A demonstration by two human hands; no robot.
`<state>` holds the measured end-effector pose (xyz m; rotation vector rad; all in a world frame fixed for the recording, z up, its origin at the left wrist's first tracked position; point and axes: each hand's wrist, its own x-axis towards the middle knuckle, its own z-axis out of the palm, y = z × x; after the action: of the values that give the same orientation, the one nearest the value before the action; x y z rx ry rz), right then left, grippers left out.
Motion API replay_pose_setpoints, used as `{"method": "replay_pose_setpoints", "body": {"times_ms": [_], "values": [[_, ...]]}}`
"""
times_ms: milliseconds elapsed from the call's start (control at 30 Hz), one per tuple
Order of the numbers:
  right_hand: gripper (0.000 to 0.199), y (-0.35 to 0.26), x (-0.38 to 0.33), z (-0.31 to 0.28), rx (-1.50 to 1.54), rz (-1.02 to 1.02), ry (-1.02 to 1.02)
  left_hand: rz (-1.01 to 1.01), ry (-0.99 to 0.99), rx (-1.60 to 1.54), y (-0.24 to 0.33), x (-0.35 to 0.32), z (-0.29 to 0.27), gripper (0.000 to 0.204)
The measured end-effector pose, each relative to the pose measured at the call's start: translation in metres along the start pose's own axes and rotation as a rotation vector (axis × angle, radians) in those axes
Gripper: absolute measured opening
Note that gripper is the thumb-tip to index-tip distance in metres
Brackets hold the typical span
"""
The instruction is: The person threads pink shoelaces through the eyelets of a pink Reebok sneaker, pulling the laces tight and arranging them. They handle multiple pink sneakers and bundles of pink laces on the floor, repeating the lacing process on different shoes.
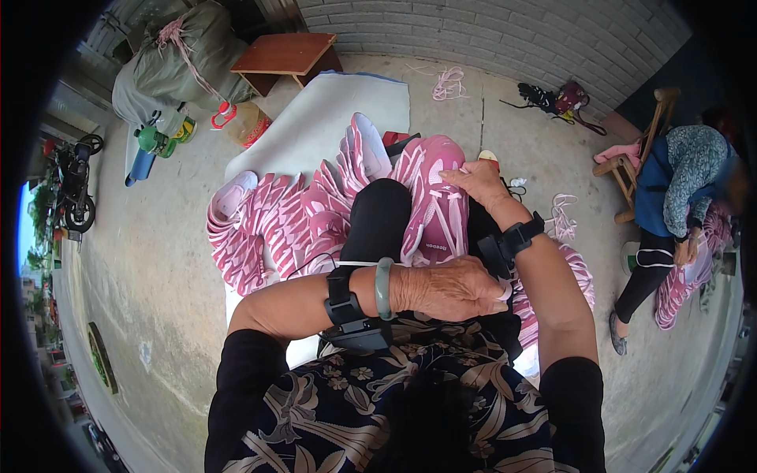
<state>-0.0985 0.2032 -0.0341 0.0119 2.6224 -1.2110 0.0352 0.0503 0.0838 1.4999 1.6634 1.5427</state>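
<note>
Across my lap lies a pink shoe upper with pale pink laces down its middle, its rounded toe pointing away from me. My right hand grips the upper at the right of its toe, thumb on top. Nearer my body, my left hand, with a pale green bangle at the wrist, is closed in a pinch. A small pale piece shows at its fingertips, too little to name. Rows of pink and white shoe uppers stand nested together to the left. More striped uppers lie under my right forearm.
A white sheet lies beneath the uppers. Loose pink laces are on the concrete floor. Bottles, a low wooden stool and a bulging sack stand at the far left. A co-worker bends over similar uppers at right.
</note>
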Motion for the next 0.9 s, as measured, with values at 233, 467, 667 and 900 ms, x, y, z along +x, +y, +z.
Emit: {"method": "replay_pose_setpoints", "body": {"times_ms": [233, 467, 667, 900], "values": [[0.042, -0.010, -0.009, 0.003, 0.108, -0.051, 0.065, -0.035, -0.094, 0.032, 0.018, -0.001, -0.021, 0.023], [0.010, 0.007, -0.103, -0.011, 0.504, -0.230, 0.034, 0.122, 0.083, 0.164, 0.017, 0.009, -0.023, 0.017], [0.033, -0.033, -0.134, 0.017, 0.143, -0.350, 0.184, 0.268, 0.067, 0.401, 0.008, 0.025, -0.016, 0.012], [0.008, 0.006, -0.150, -0.033, 0.312, -0.310, -0.112, 0.101, 0.126, 0.769, 0.020, 0.000, -0.040, 0.021]]}}
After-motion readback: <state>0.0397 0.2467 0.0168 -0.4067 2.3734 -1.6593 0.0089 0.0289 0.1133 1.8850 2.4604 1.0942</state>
